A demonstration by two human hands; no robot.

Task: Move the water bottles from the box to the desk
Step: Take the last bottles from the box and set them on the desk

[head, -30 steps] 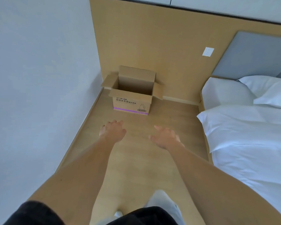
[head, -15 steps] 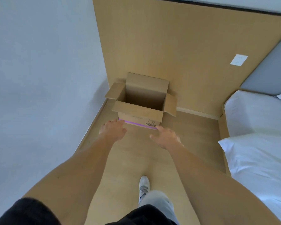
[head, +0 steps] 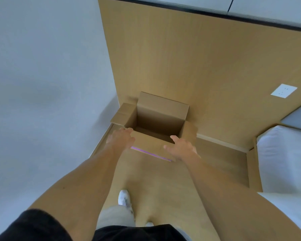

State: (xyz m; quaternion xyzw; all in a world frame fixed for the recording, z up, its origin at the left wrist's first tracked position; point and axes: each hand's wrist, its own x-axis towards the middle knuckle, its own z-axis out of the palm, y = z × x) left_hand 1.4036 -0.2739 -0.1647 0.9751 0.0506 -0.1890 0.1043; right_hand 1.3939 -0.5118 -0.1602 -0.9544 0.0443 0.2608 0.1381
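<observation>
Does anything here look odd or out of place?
One thing: the open brown cardboard box on the wooden floor shows only bare cardboard inside; no bottles visible, though its near part is hidden. Both hands, left hand and right hand, reach toward it empty.

An open box [head: 156,126] stands on the floor [head: 163,180] in the far corner, against the panelled wall [head: 172,66] behind it and close to the plain wall [head: 42,84] on its left. The left hand [head: 121,139] and right hand [head: 182,147] reach out over the box's near edge, one toward each near corner, with a shoe [head: 123,198] on the floor nearer in. A bed [head: 285,162] lies along the right, with a wall socket [head: 284,90] on the panelled wall beyond it.
</observation>
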